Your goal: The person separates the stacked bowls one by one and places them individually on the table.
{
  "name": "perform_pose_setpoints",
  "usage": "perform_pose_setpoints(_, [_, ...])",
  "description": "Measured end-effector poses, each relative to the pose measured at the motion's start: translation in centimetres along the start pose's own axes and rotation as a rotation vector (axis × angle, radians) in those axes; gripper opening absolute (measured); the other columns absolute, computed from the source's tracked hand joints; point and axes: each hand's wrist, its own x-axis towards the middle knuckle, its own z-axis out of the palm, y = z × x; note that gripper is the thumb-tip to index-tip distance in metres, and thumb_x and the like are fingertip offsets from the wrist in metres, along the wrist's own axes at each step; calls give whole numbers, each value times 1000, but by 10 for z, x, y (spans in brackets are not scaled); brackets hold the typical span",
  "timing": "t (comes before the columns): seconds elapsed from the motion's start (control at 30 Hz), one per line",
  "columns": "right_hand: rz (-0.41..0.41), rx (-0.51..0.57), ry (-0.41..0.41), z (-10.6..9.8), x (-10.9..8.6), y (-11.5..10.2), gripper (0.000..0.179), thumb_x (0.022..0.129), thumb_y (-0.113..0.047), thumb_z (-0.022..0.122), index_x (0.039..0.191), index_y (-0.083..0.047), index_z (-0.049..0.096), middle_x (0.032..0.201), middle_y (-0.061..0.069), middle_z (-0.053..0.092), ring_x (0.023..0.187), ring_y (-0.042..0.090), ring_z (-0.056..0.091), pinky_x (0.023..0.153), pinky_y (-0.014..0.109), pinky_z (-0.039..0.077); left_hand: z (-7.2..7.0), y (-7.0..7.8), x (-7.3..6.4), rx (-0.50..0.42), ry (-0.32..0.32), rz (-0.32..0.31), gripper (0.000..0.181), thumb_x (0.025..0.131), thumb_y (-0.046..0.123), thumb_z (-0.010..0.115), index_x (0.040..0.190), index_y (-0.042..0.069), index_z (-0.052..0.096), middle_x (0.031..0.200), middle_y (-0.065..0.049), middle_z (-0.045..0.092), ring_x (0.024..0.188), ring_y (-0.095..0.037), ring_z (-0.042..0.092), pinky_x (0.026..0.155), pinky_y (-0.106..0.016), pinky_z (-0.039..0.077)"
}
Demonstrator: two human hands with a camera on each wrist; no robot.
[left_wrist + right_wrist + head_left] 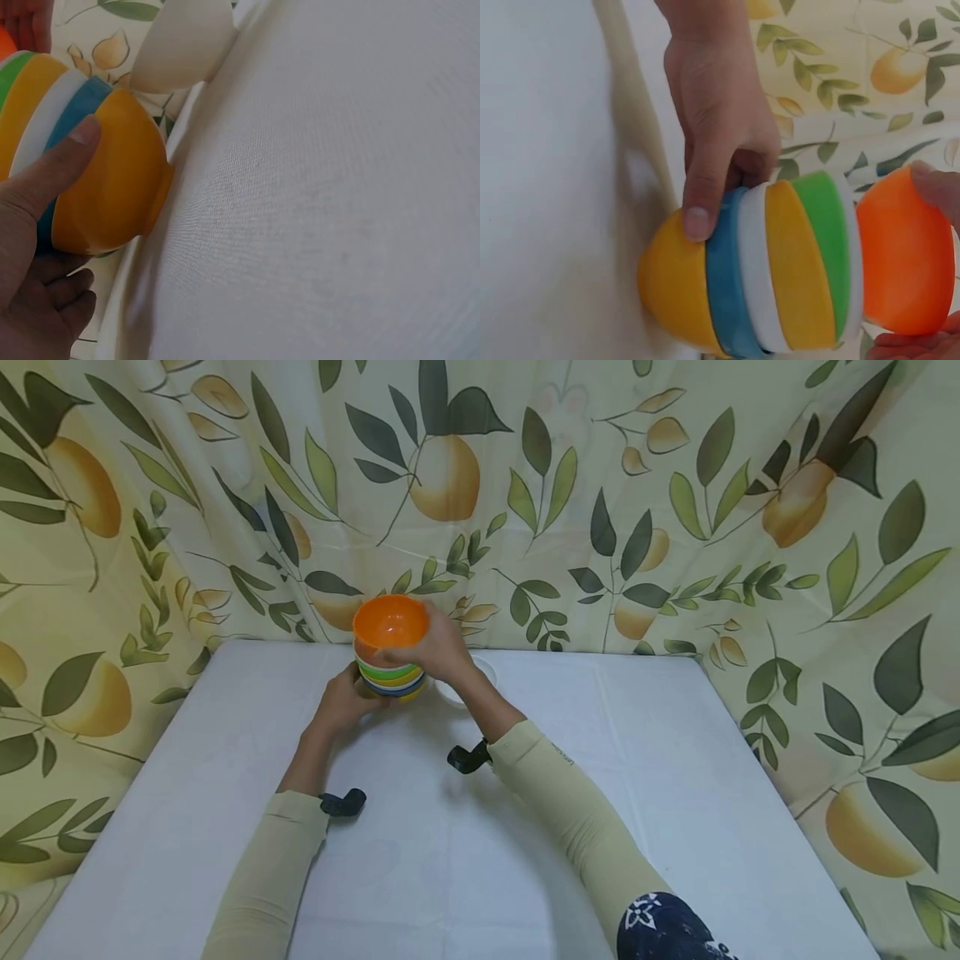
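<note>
A stack of nested bowls point(388, 678) in yellow, blue, white and green stands near the table's back edge. My left hand point(343, 702) grips its lower part, the thumb across the blue and lowest yellow bowls point(120, 176). At the stack's mouth, my right hand point(441, 650) holds an orange bowl point(904, 259), thumb on one side and fingers on the other. The orange bowl's base is right at the top rim, in line with the stack in the right wrist view. Behind my right wrist, a white bowl point(187, 45) sits on the table, partly hidden in the head view.
A white cloth covers the table point(600, 760). Just behind its back edge hangs a curtain point(540, 527) printed with fruit and leaves, which also runs along both sides. Dark wrist cameras point(468, 757) project from both forearms over the cloth.
</note>
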Motion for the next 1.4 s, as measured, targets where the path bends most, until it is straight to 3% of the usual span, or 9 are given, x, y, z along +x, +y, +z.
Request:
perform_pose_setpoints(0.43, [1,116,89,-27,-15,-9,90,77,-34,96,149,-5,52,136,9,64,117,24,62,93,34,60,0,-1,-2,-11,3,13,107,83,35,92,164,3,30,165,-21,37,155,-40,28,126,-62,20])
perform_pose_setpoints(1.07, [-11,115,150,-67,-33,0,88,74,-31,98,146,-5,53,134,9,63,117,25,61,94,36,61,3,-3,-4,-14,20,26,110,82,34,93,165,2,27,166,-21,36,156,-40,26,127,-60,20])
perform_pose_setpoints(1.4, [32,104,226,-88,-43,9,100,74,-28,98,156,-4,45,144,11,58,126,28,56,101,39,58,3,-3,-3,-20,23,30,109,82,30,93,164,1,27,165,-23,36,155,-40,26,127,-59,20])
